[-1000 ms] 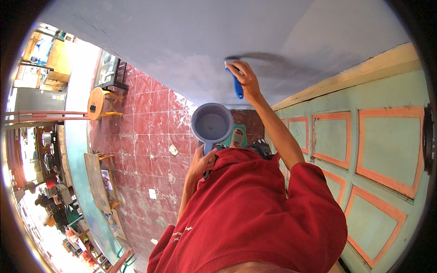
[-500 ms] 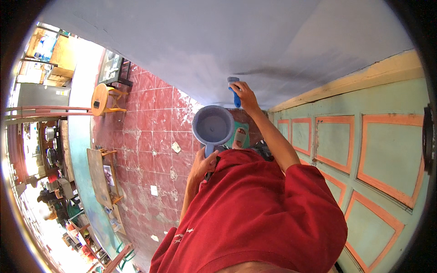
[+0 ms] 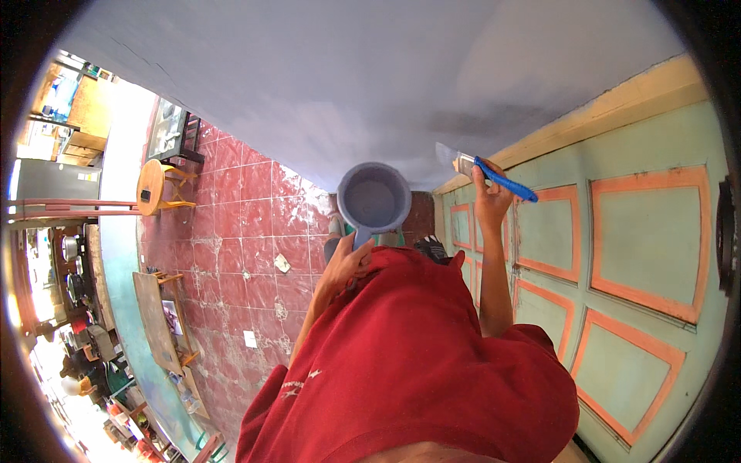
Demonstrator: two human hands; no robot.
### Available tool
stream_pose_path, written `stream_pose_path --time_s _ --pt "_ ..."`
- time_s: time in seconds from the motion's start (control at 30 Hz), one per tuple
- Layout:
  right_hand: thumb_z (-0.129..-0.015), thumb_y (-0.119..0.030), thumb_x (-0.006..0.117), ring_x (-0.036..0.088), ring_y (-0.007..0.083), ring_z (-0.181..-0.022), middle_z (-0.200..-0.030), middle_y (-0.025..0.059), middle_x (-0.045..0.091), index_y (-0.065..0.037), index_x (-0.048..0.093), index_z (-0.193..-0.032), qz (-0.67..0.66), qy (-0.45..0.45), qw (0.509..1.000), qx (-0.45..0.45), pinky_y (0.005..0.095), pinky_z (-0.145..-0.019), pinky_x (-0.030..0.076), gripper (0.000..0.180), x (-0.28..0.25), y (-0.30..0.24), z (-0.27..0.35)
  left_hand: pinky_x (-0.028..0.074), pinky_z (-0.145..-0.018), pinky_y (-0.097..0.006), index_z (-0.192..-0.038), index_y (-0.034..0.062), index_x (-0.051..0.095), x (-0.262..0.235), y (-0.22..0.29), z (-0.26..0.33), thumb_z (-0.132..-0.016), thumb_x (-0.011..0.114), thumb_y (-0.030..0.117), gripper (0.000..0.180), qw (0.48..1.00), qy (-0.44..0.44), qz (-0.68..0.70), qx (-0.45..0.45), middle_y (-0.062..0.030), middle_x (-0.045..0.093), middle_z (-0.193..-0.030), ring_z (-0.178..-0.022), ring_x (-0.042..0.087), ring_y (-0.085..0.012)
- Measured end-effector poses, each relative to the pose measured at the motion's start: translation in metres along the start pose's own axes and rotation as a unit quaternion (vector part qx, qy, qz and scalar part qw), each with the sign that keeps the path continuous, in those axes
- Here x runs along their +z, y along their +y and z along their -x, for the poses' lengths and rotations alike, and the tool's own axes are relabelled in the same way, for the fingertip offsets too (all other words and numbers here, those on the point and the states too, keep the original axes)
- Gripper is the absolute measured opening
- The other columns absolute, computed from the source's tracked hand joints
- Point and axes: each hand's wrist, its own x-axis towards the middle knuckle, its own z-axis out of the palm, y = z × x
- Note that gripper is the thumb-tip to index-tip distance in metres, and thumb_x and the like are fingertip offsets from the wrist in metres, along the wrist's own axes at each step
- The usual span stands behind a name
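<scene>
My left hand (image 3: 345, 268) is closed around the short handle of a blue-grey plastic dipper (image 3: 374, 195), held level in front of my body with its round mouth upward. What lies in its bottom looks grey, but I cannot make out how much. A paintbrush (image 3: 505, 182) with a blue handle is gripped in my right hand (image 3: 492, 199). Its pale bristles point left toward the grey-white wall (image 3: 370, 85); whether they touch it I cannot tell. A darker smear shows on the wall near the wooden frame.
Close on my right stands a pale green door (image 3: 548, 239) with orange-edged panels, beside a cream wooden frame (image 3: 610, 116). Red floor tiles (image 3: 255, 224) lie to the left, with scattered pale scraps. A yellow stool (image 3: 150, 187) and a wooden bench (image 3: 154, 320) stand farther left.
My right hand has moved right with the paintbrush, which has turned from upright to nearly sideways. The dipper has shifted slightly right and up in view. The dark smear on the wall looks shorter and fainter.
</scene>
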Motion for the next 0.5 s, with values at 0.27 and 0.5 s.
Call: stream_pose_path --time_s 0.27,0.5 --pt "-0.085 -0.019 0.073 0.071 0.0226 -0.073 -0.084 0.0135 0.072 -0.002 0.073 -0.092 0.133 -0.219 0.966 -0.048 0.0318 -0.069 0.056 0.019 0.018 -0.066 0.002 0.028 -0.042 -0.024 -0.091 0.0051 0.046 0.026 0.019 -0.01 -0.104 0.043 0.028 0.026 0.993 -0.074 -0.086 0.033 0.0008 0.043 -0.06 -0.047 0.037 -0.0073" --pt "-0.08 -0.019 0.076 0.069 0.0311 -0.074 -0.085 0.0139 0.072 -0.005 0.072 -0.088 0.219 -0.258 0.935 -0.102 0.0381 -0.066 0.052 0.017 0.042 -0.064 0.004 0.029 -0.043 -0.024 -0.089 0.0058 0.046 0.031 0.022 -0.009 -0.103 0.043 0.029 0.028 0.985 -0.115 -0.122 0.037 0.0006 0.045 -0.061 -0.049 0.038 -0.0072"
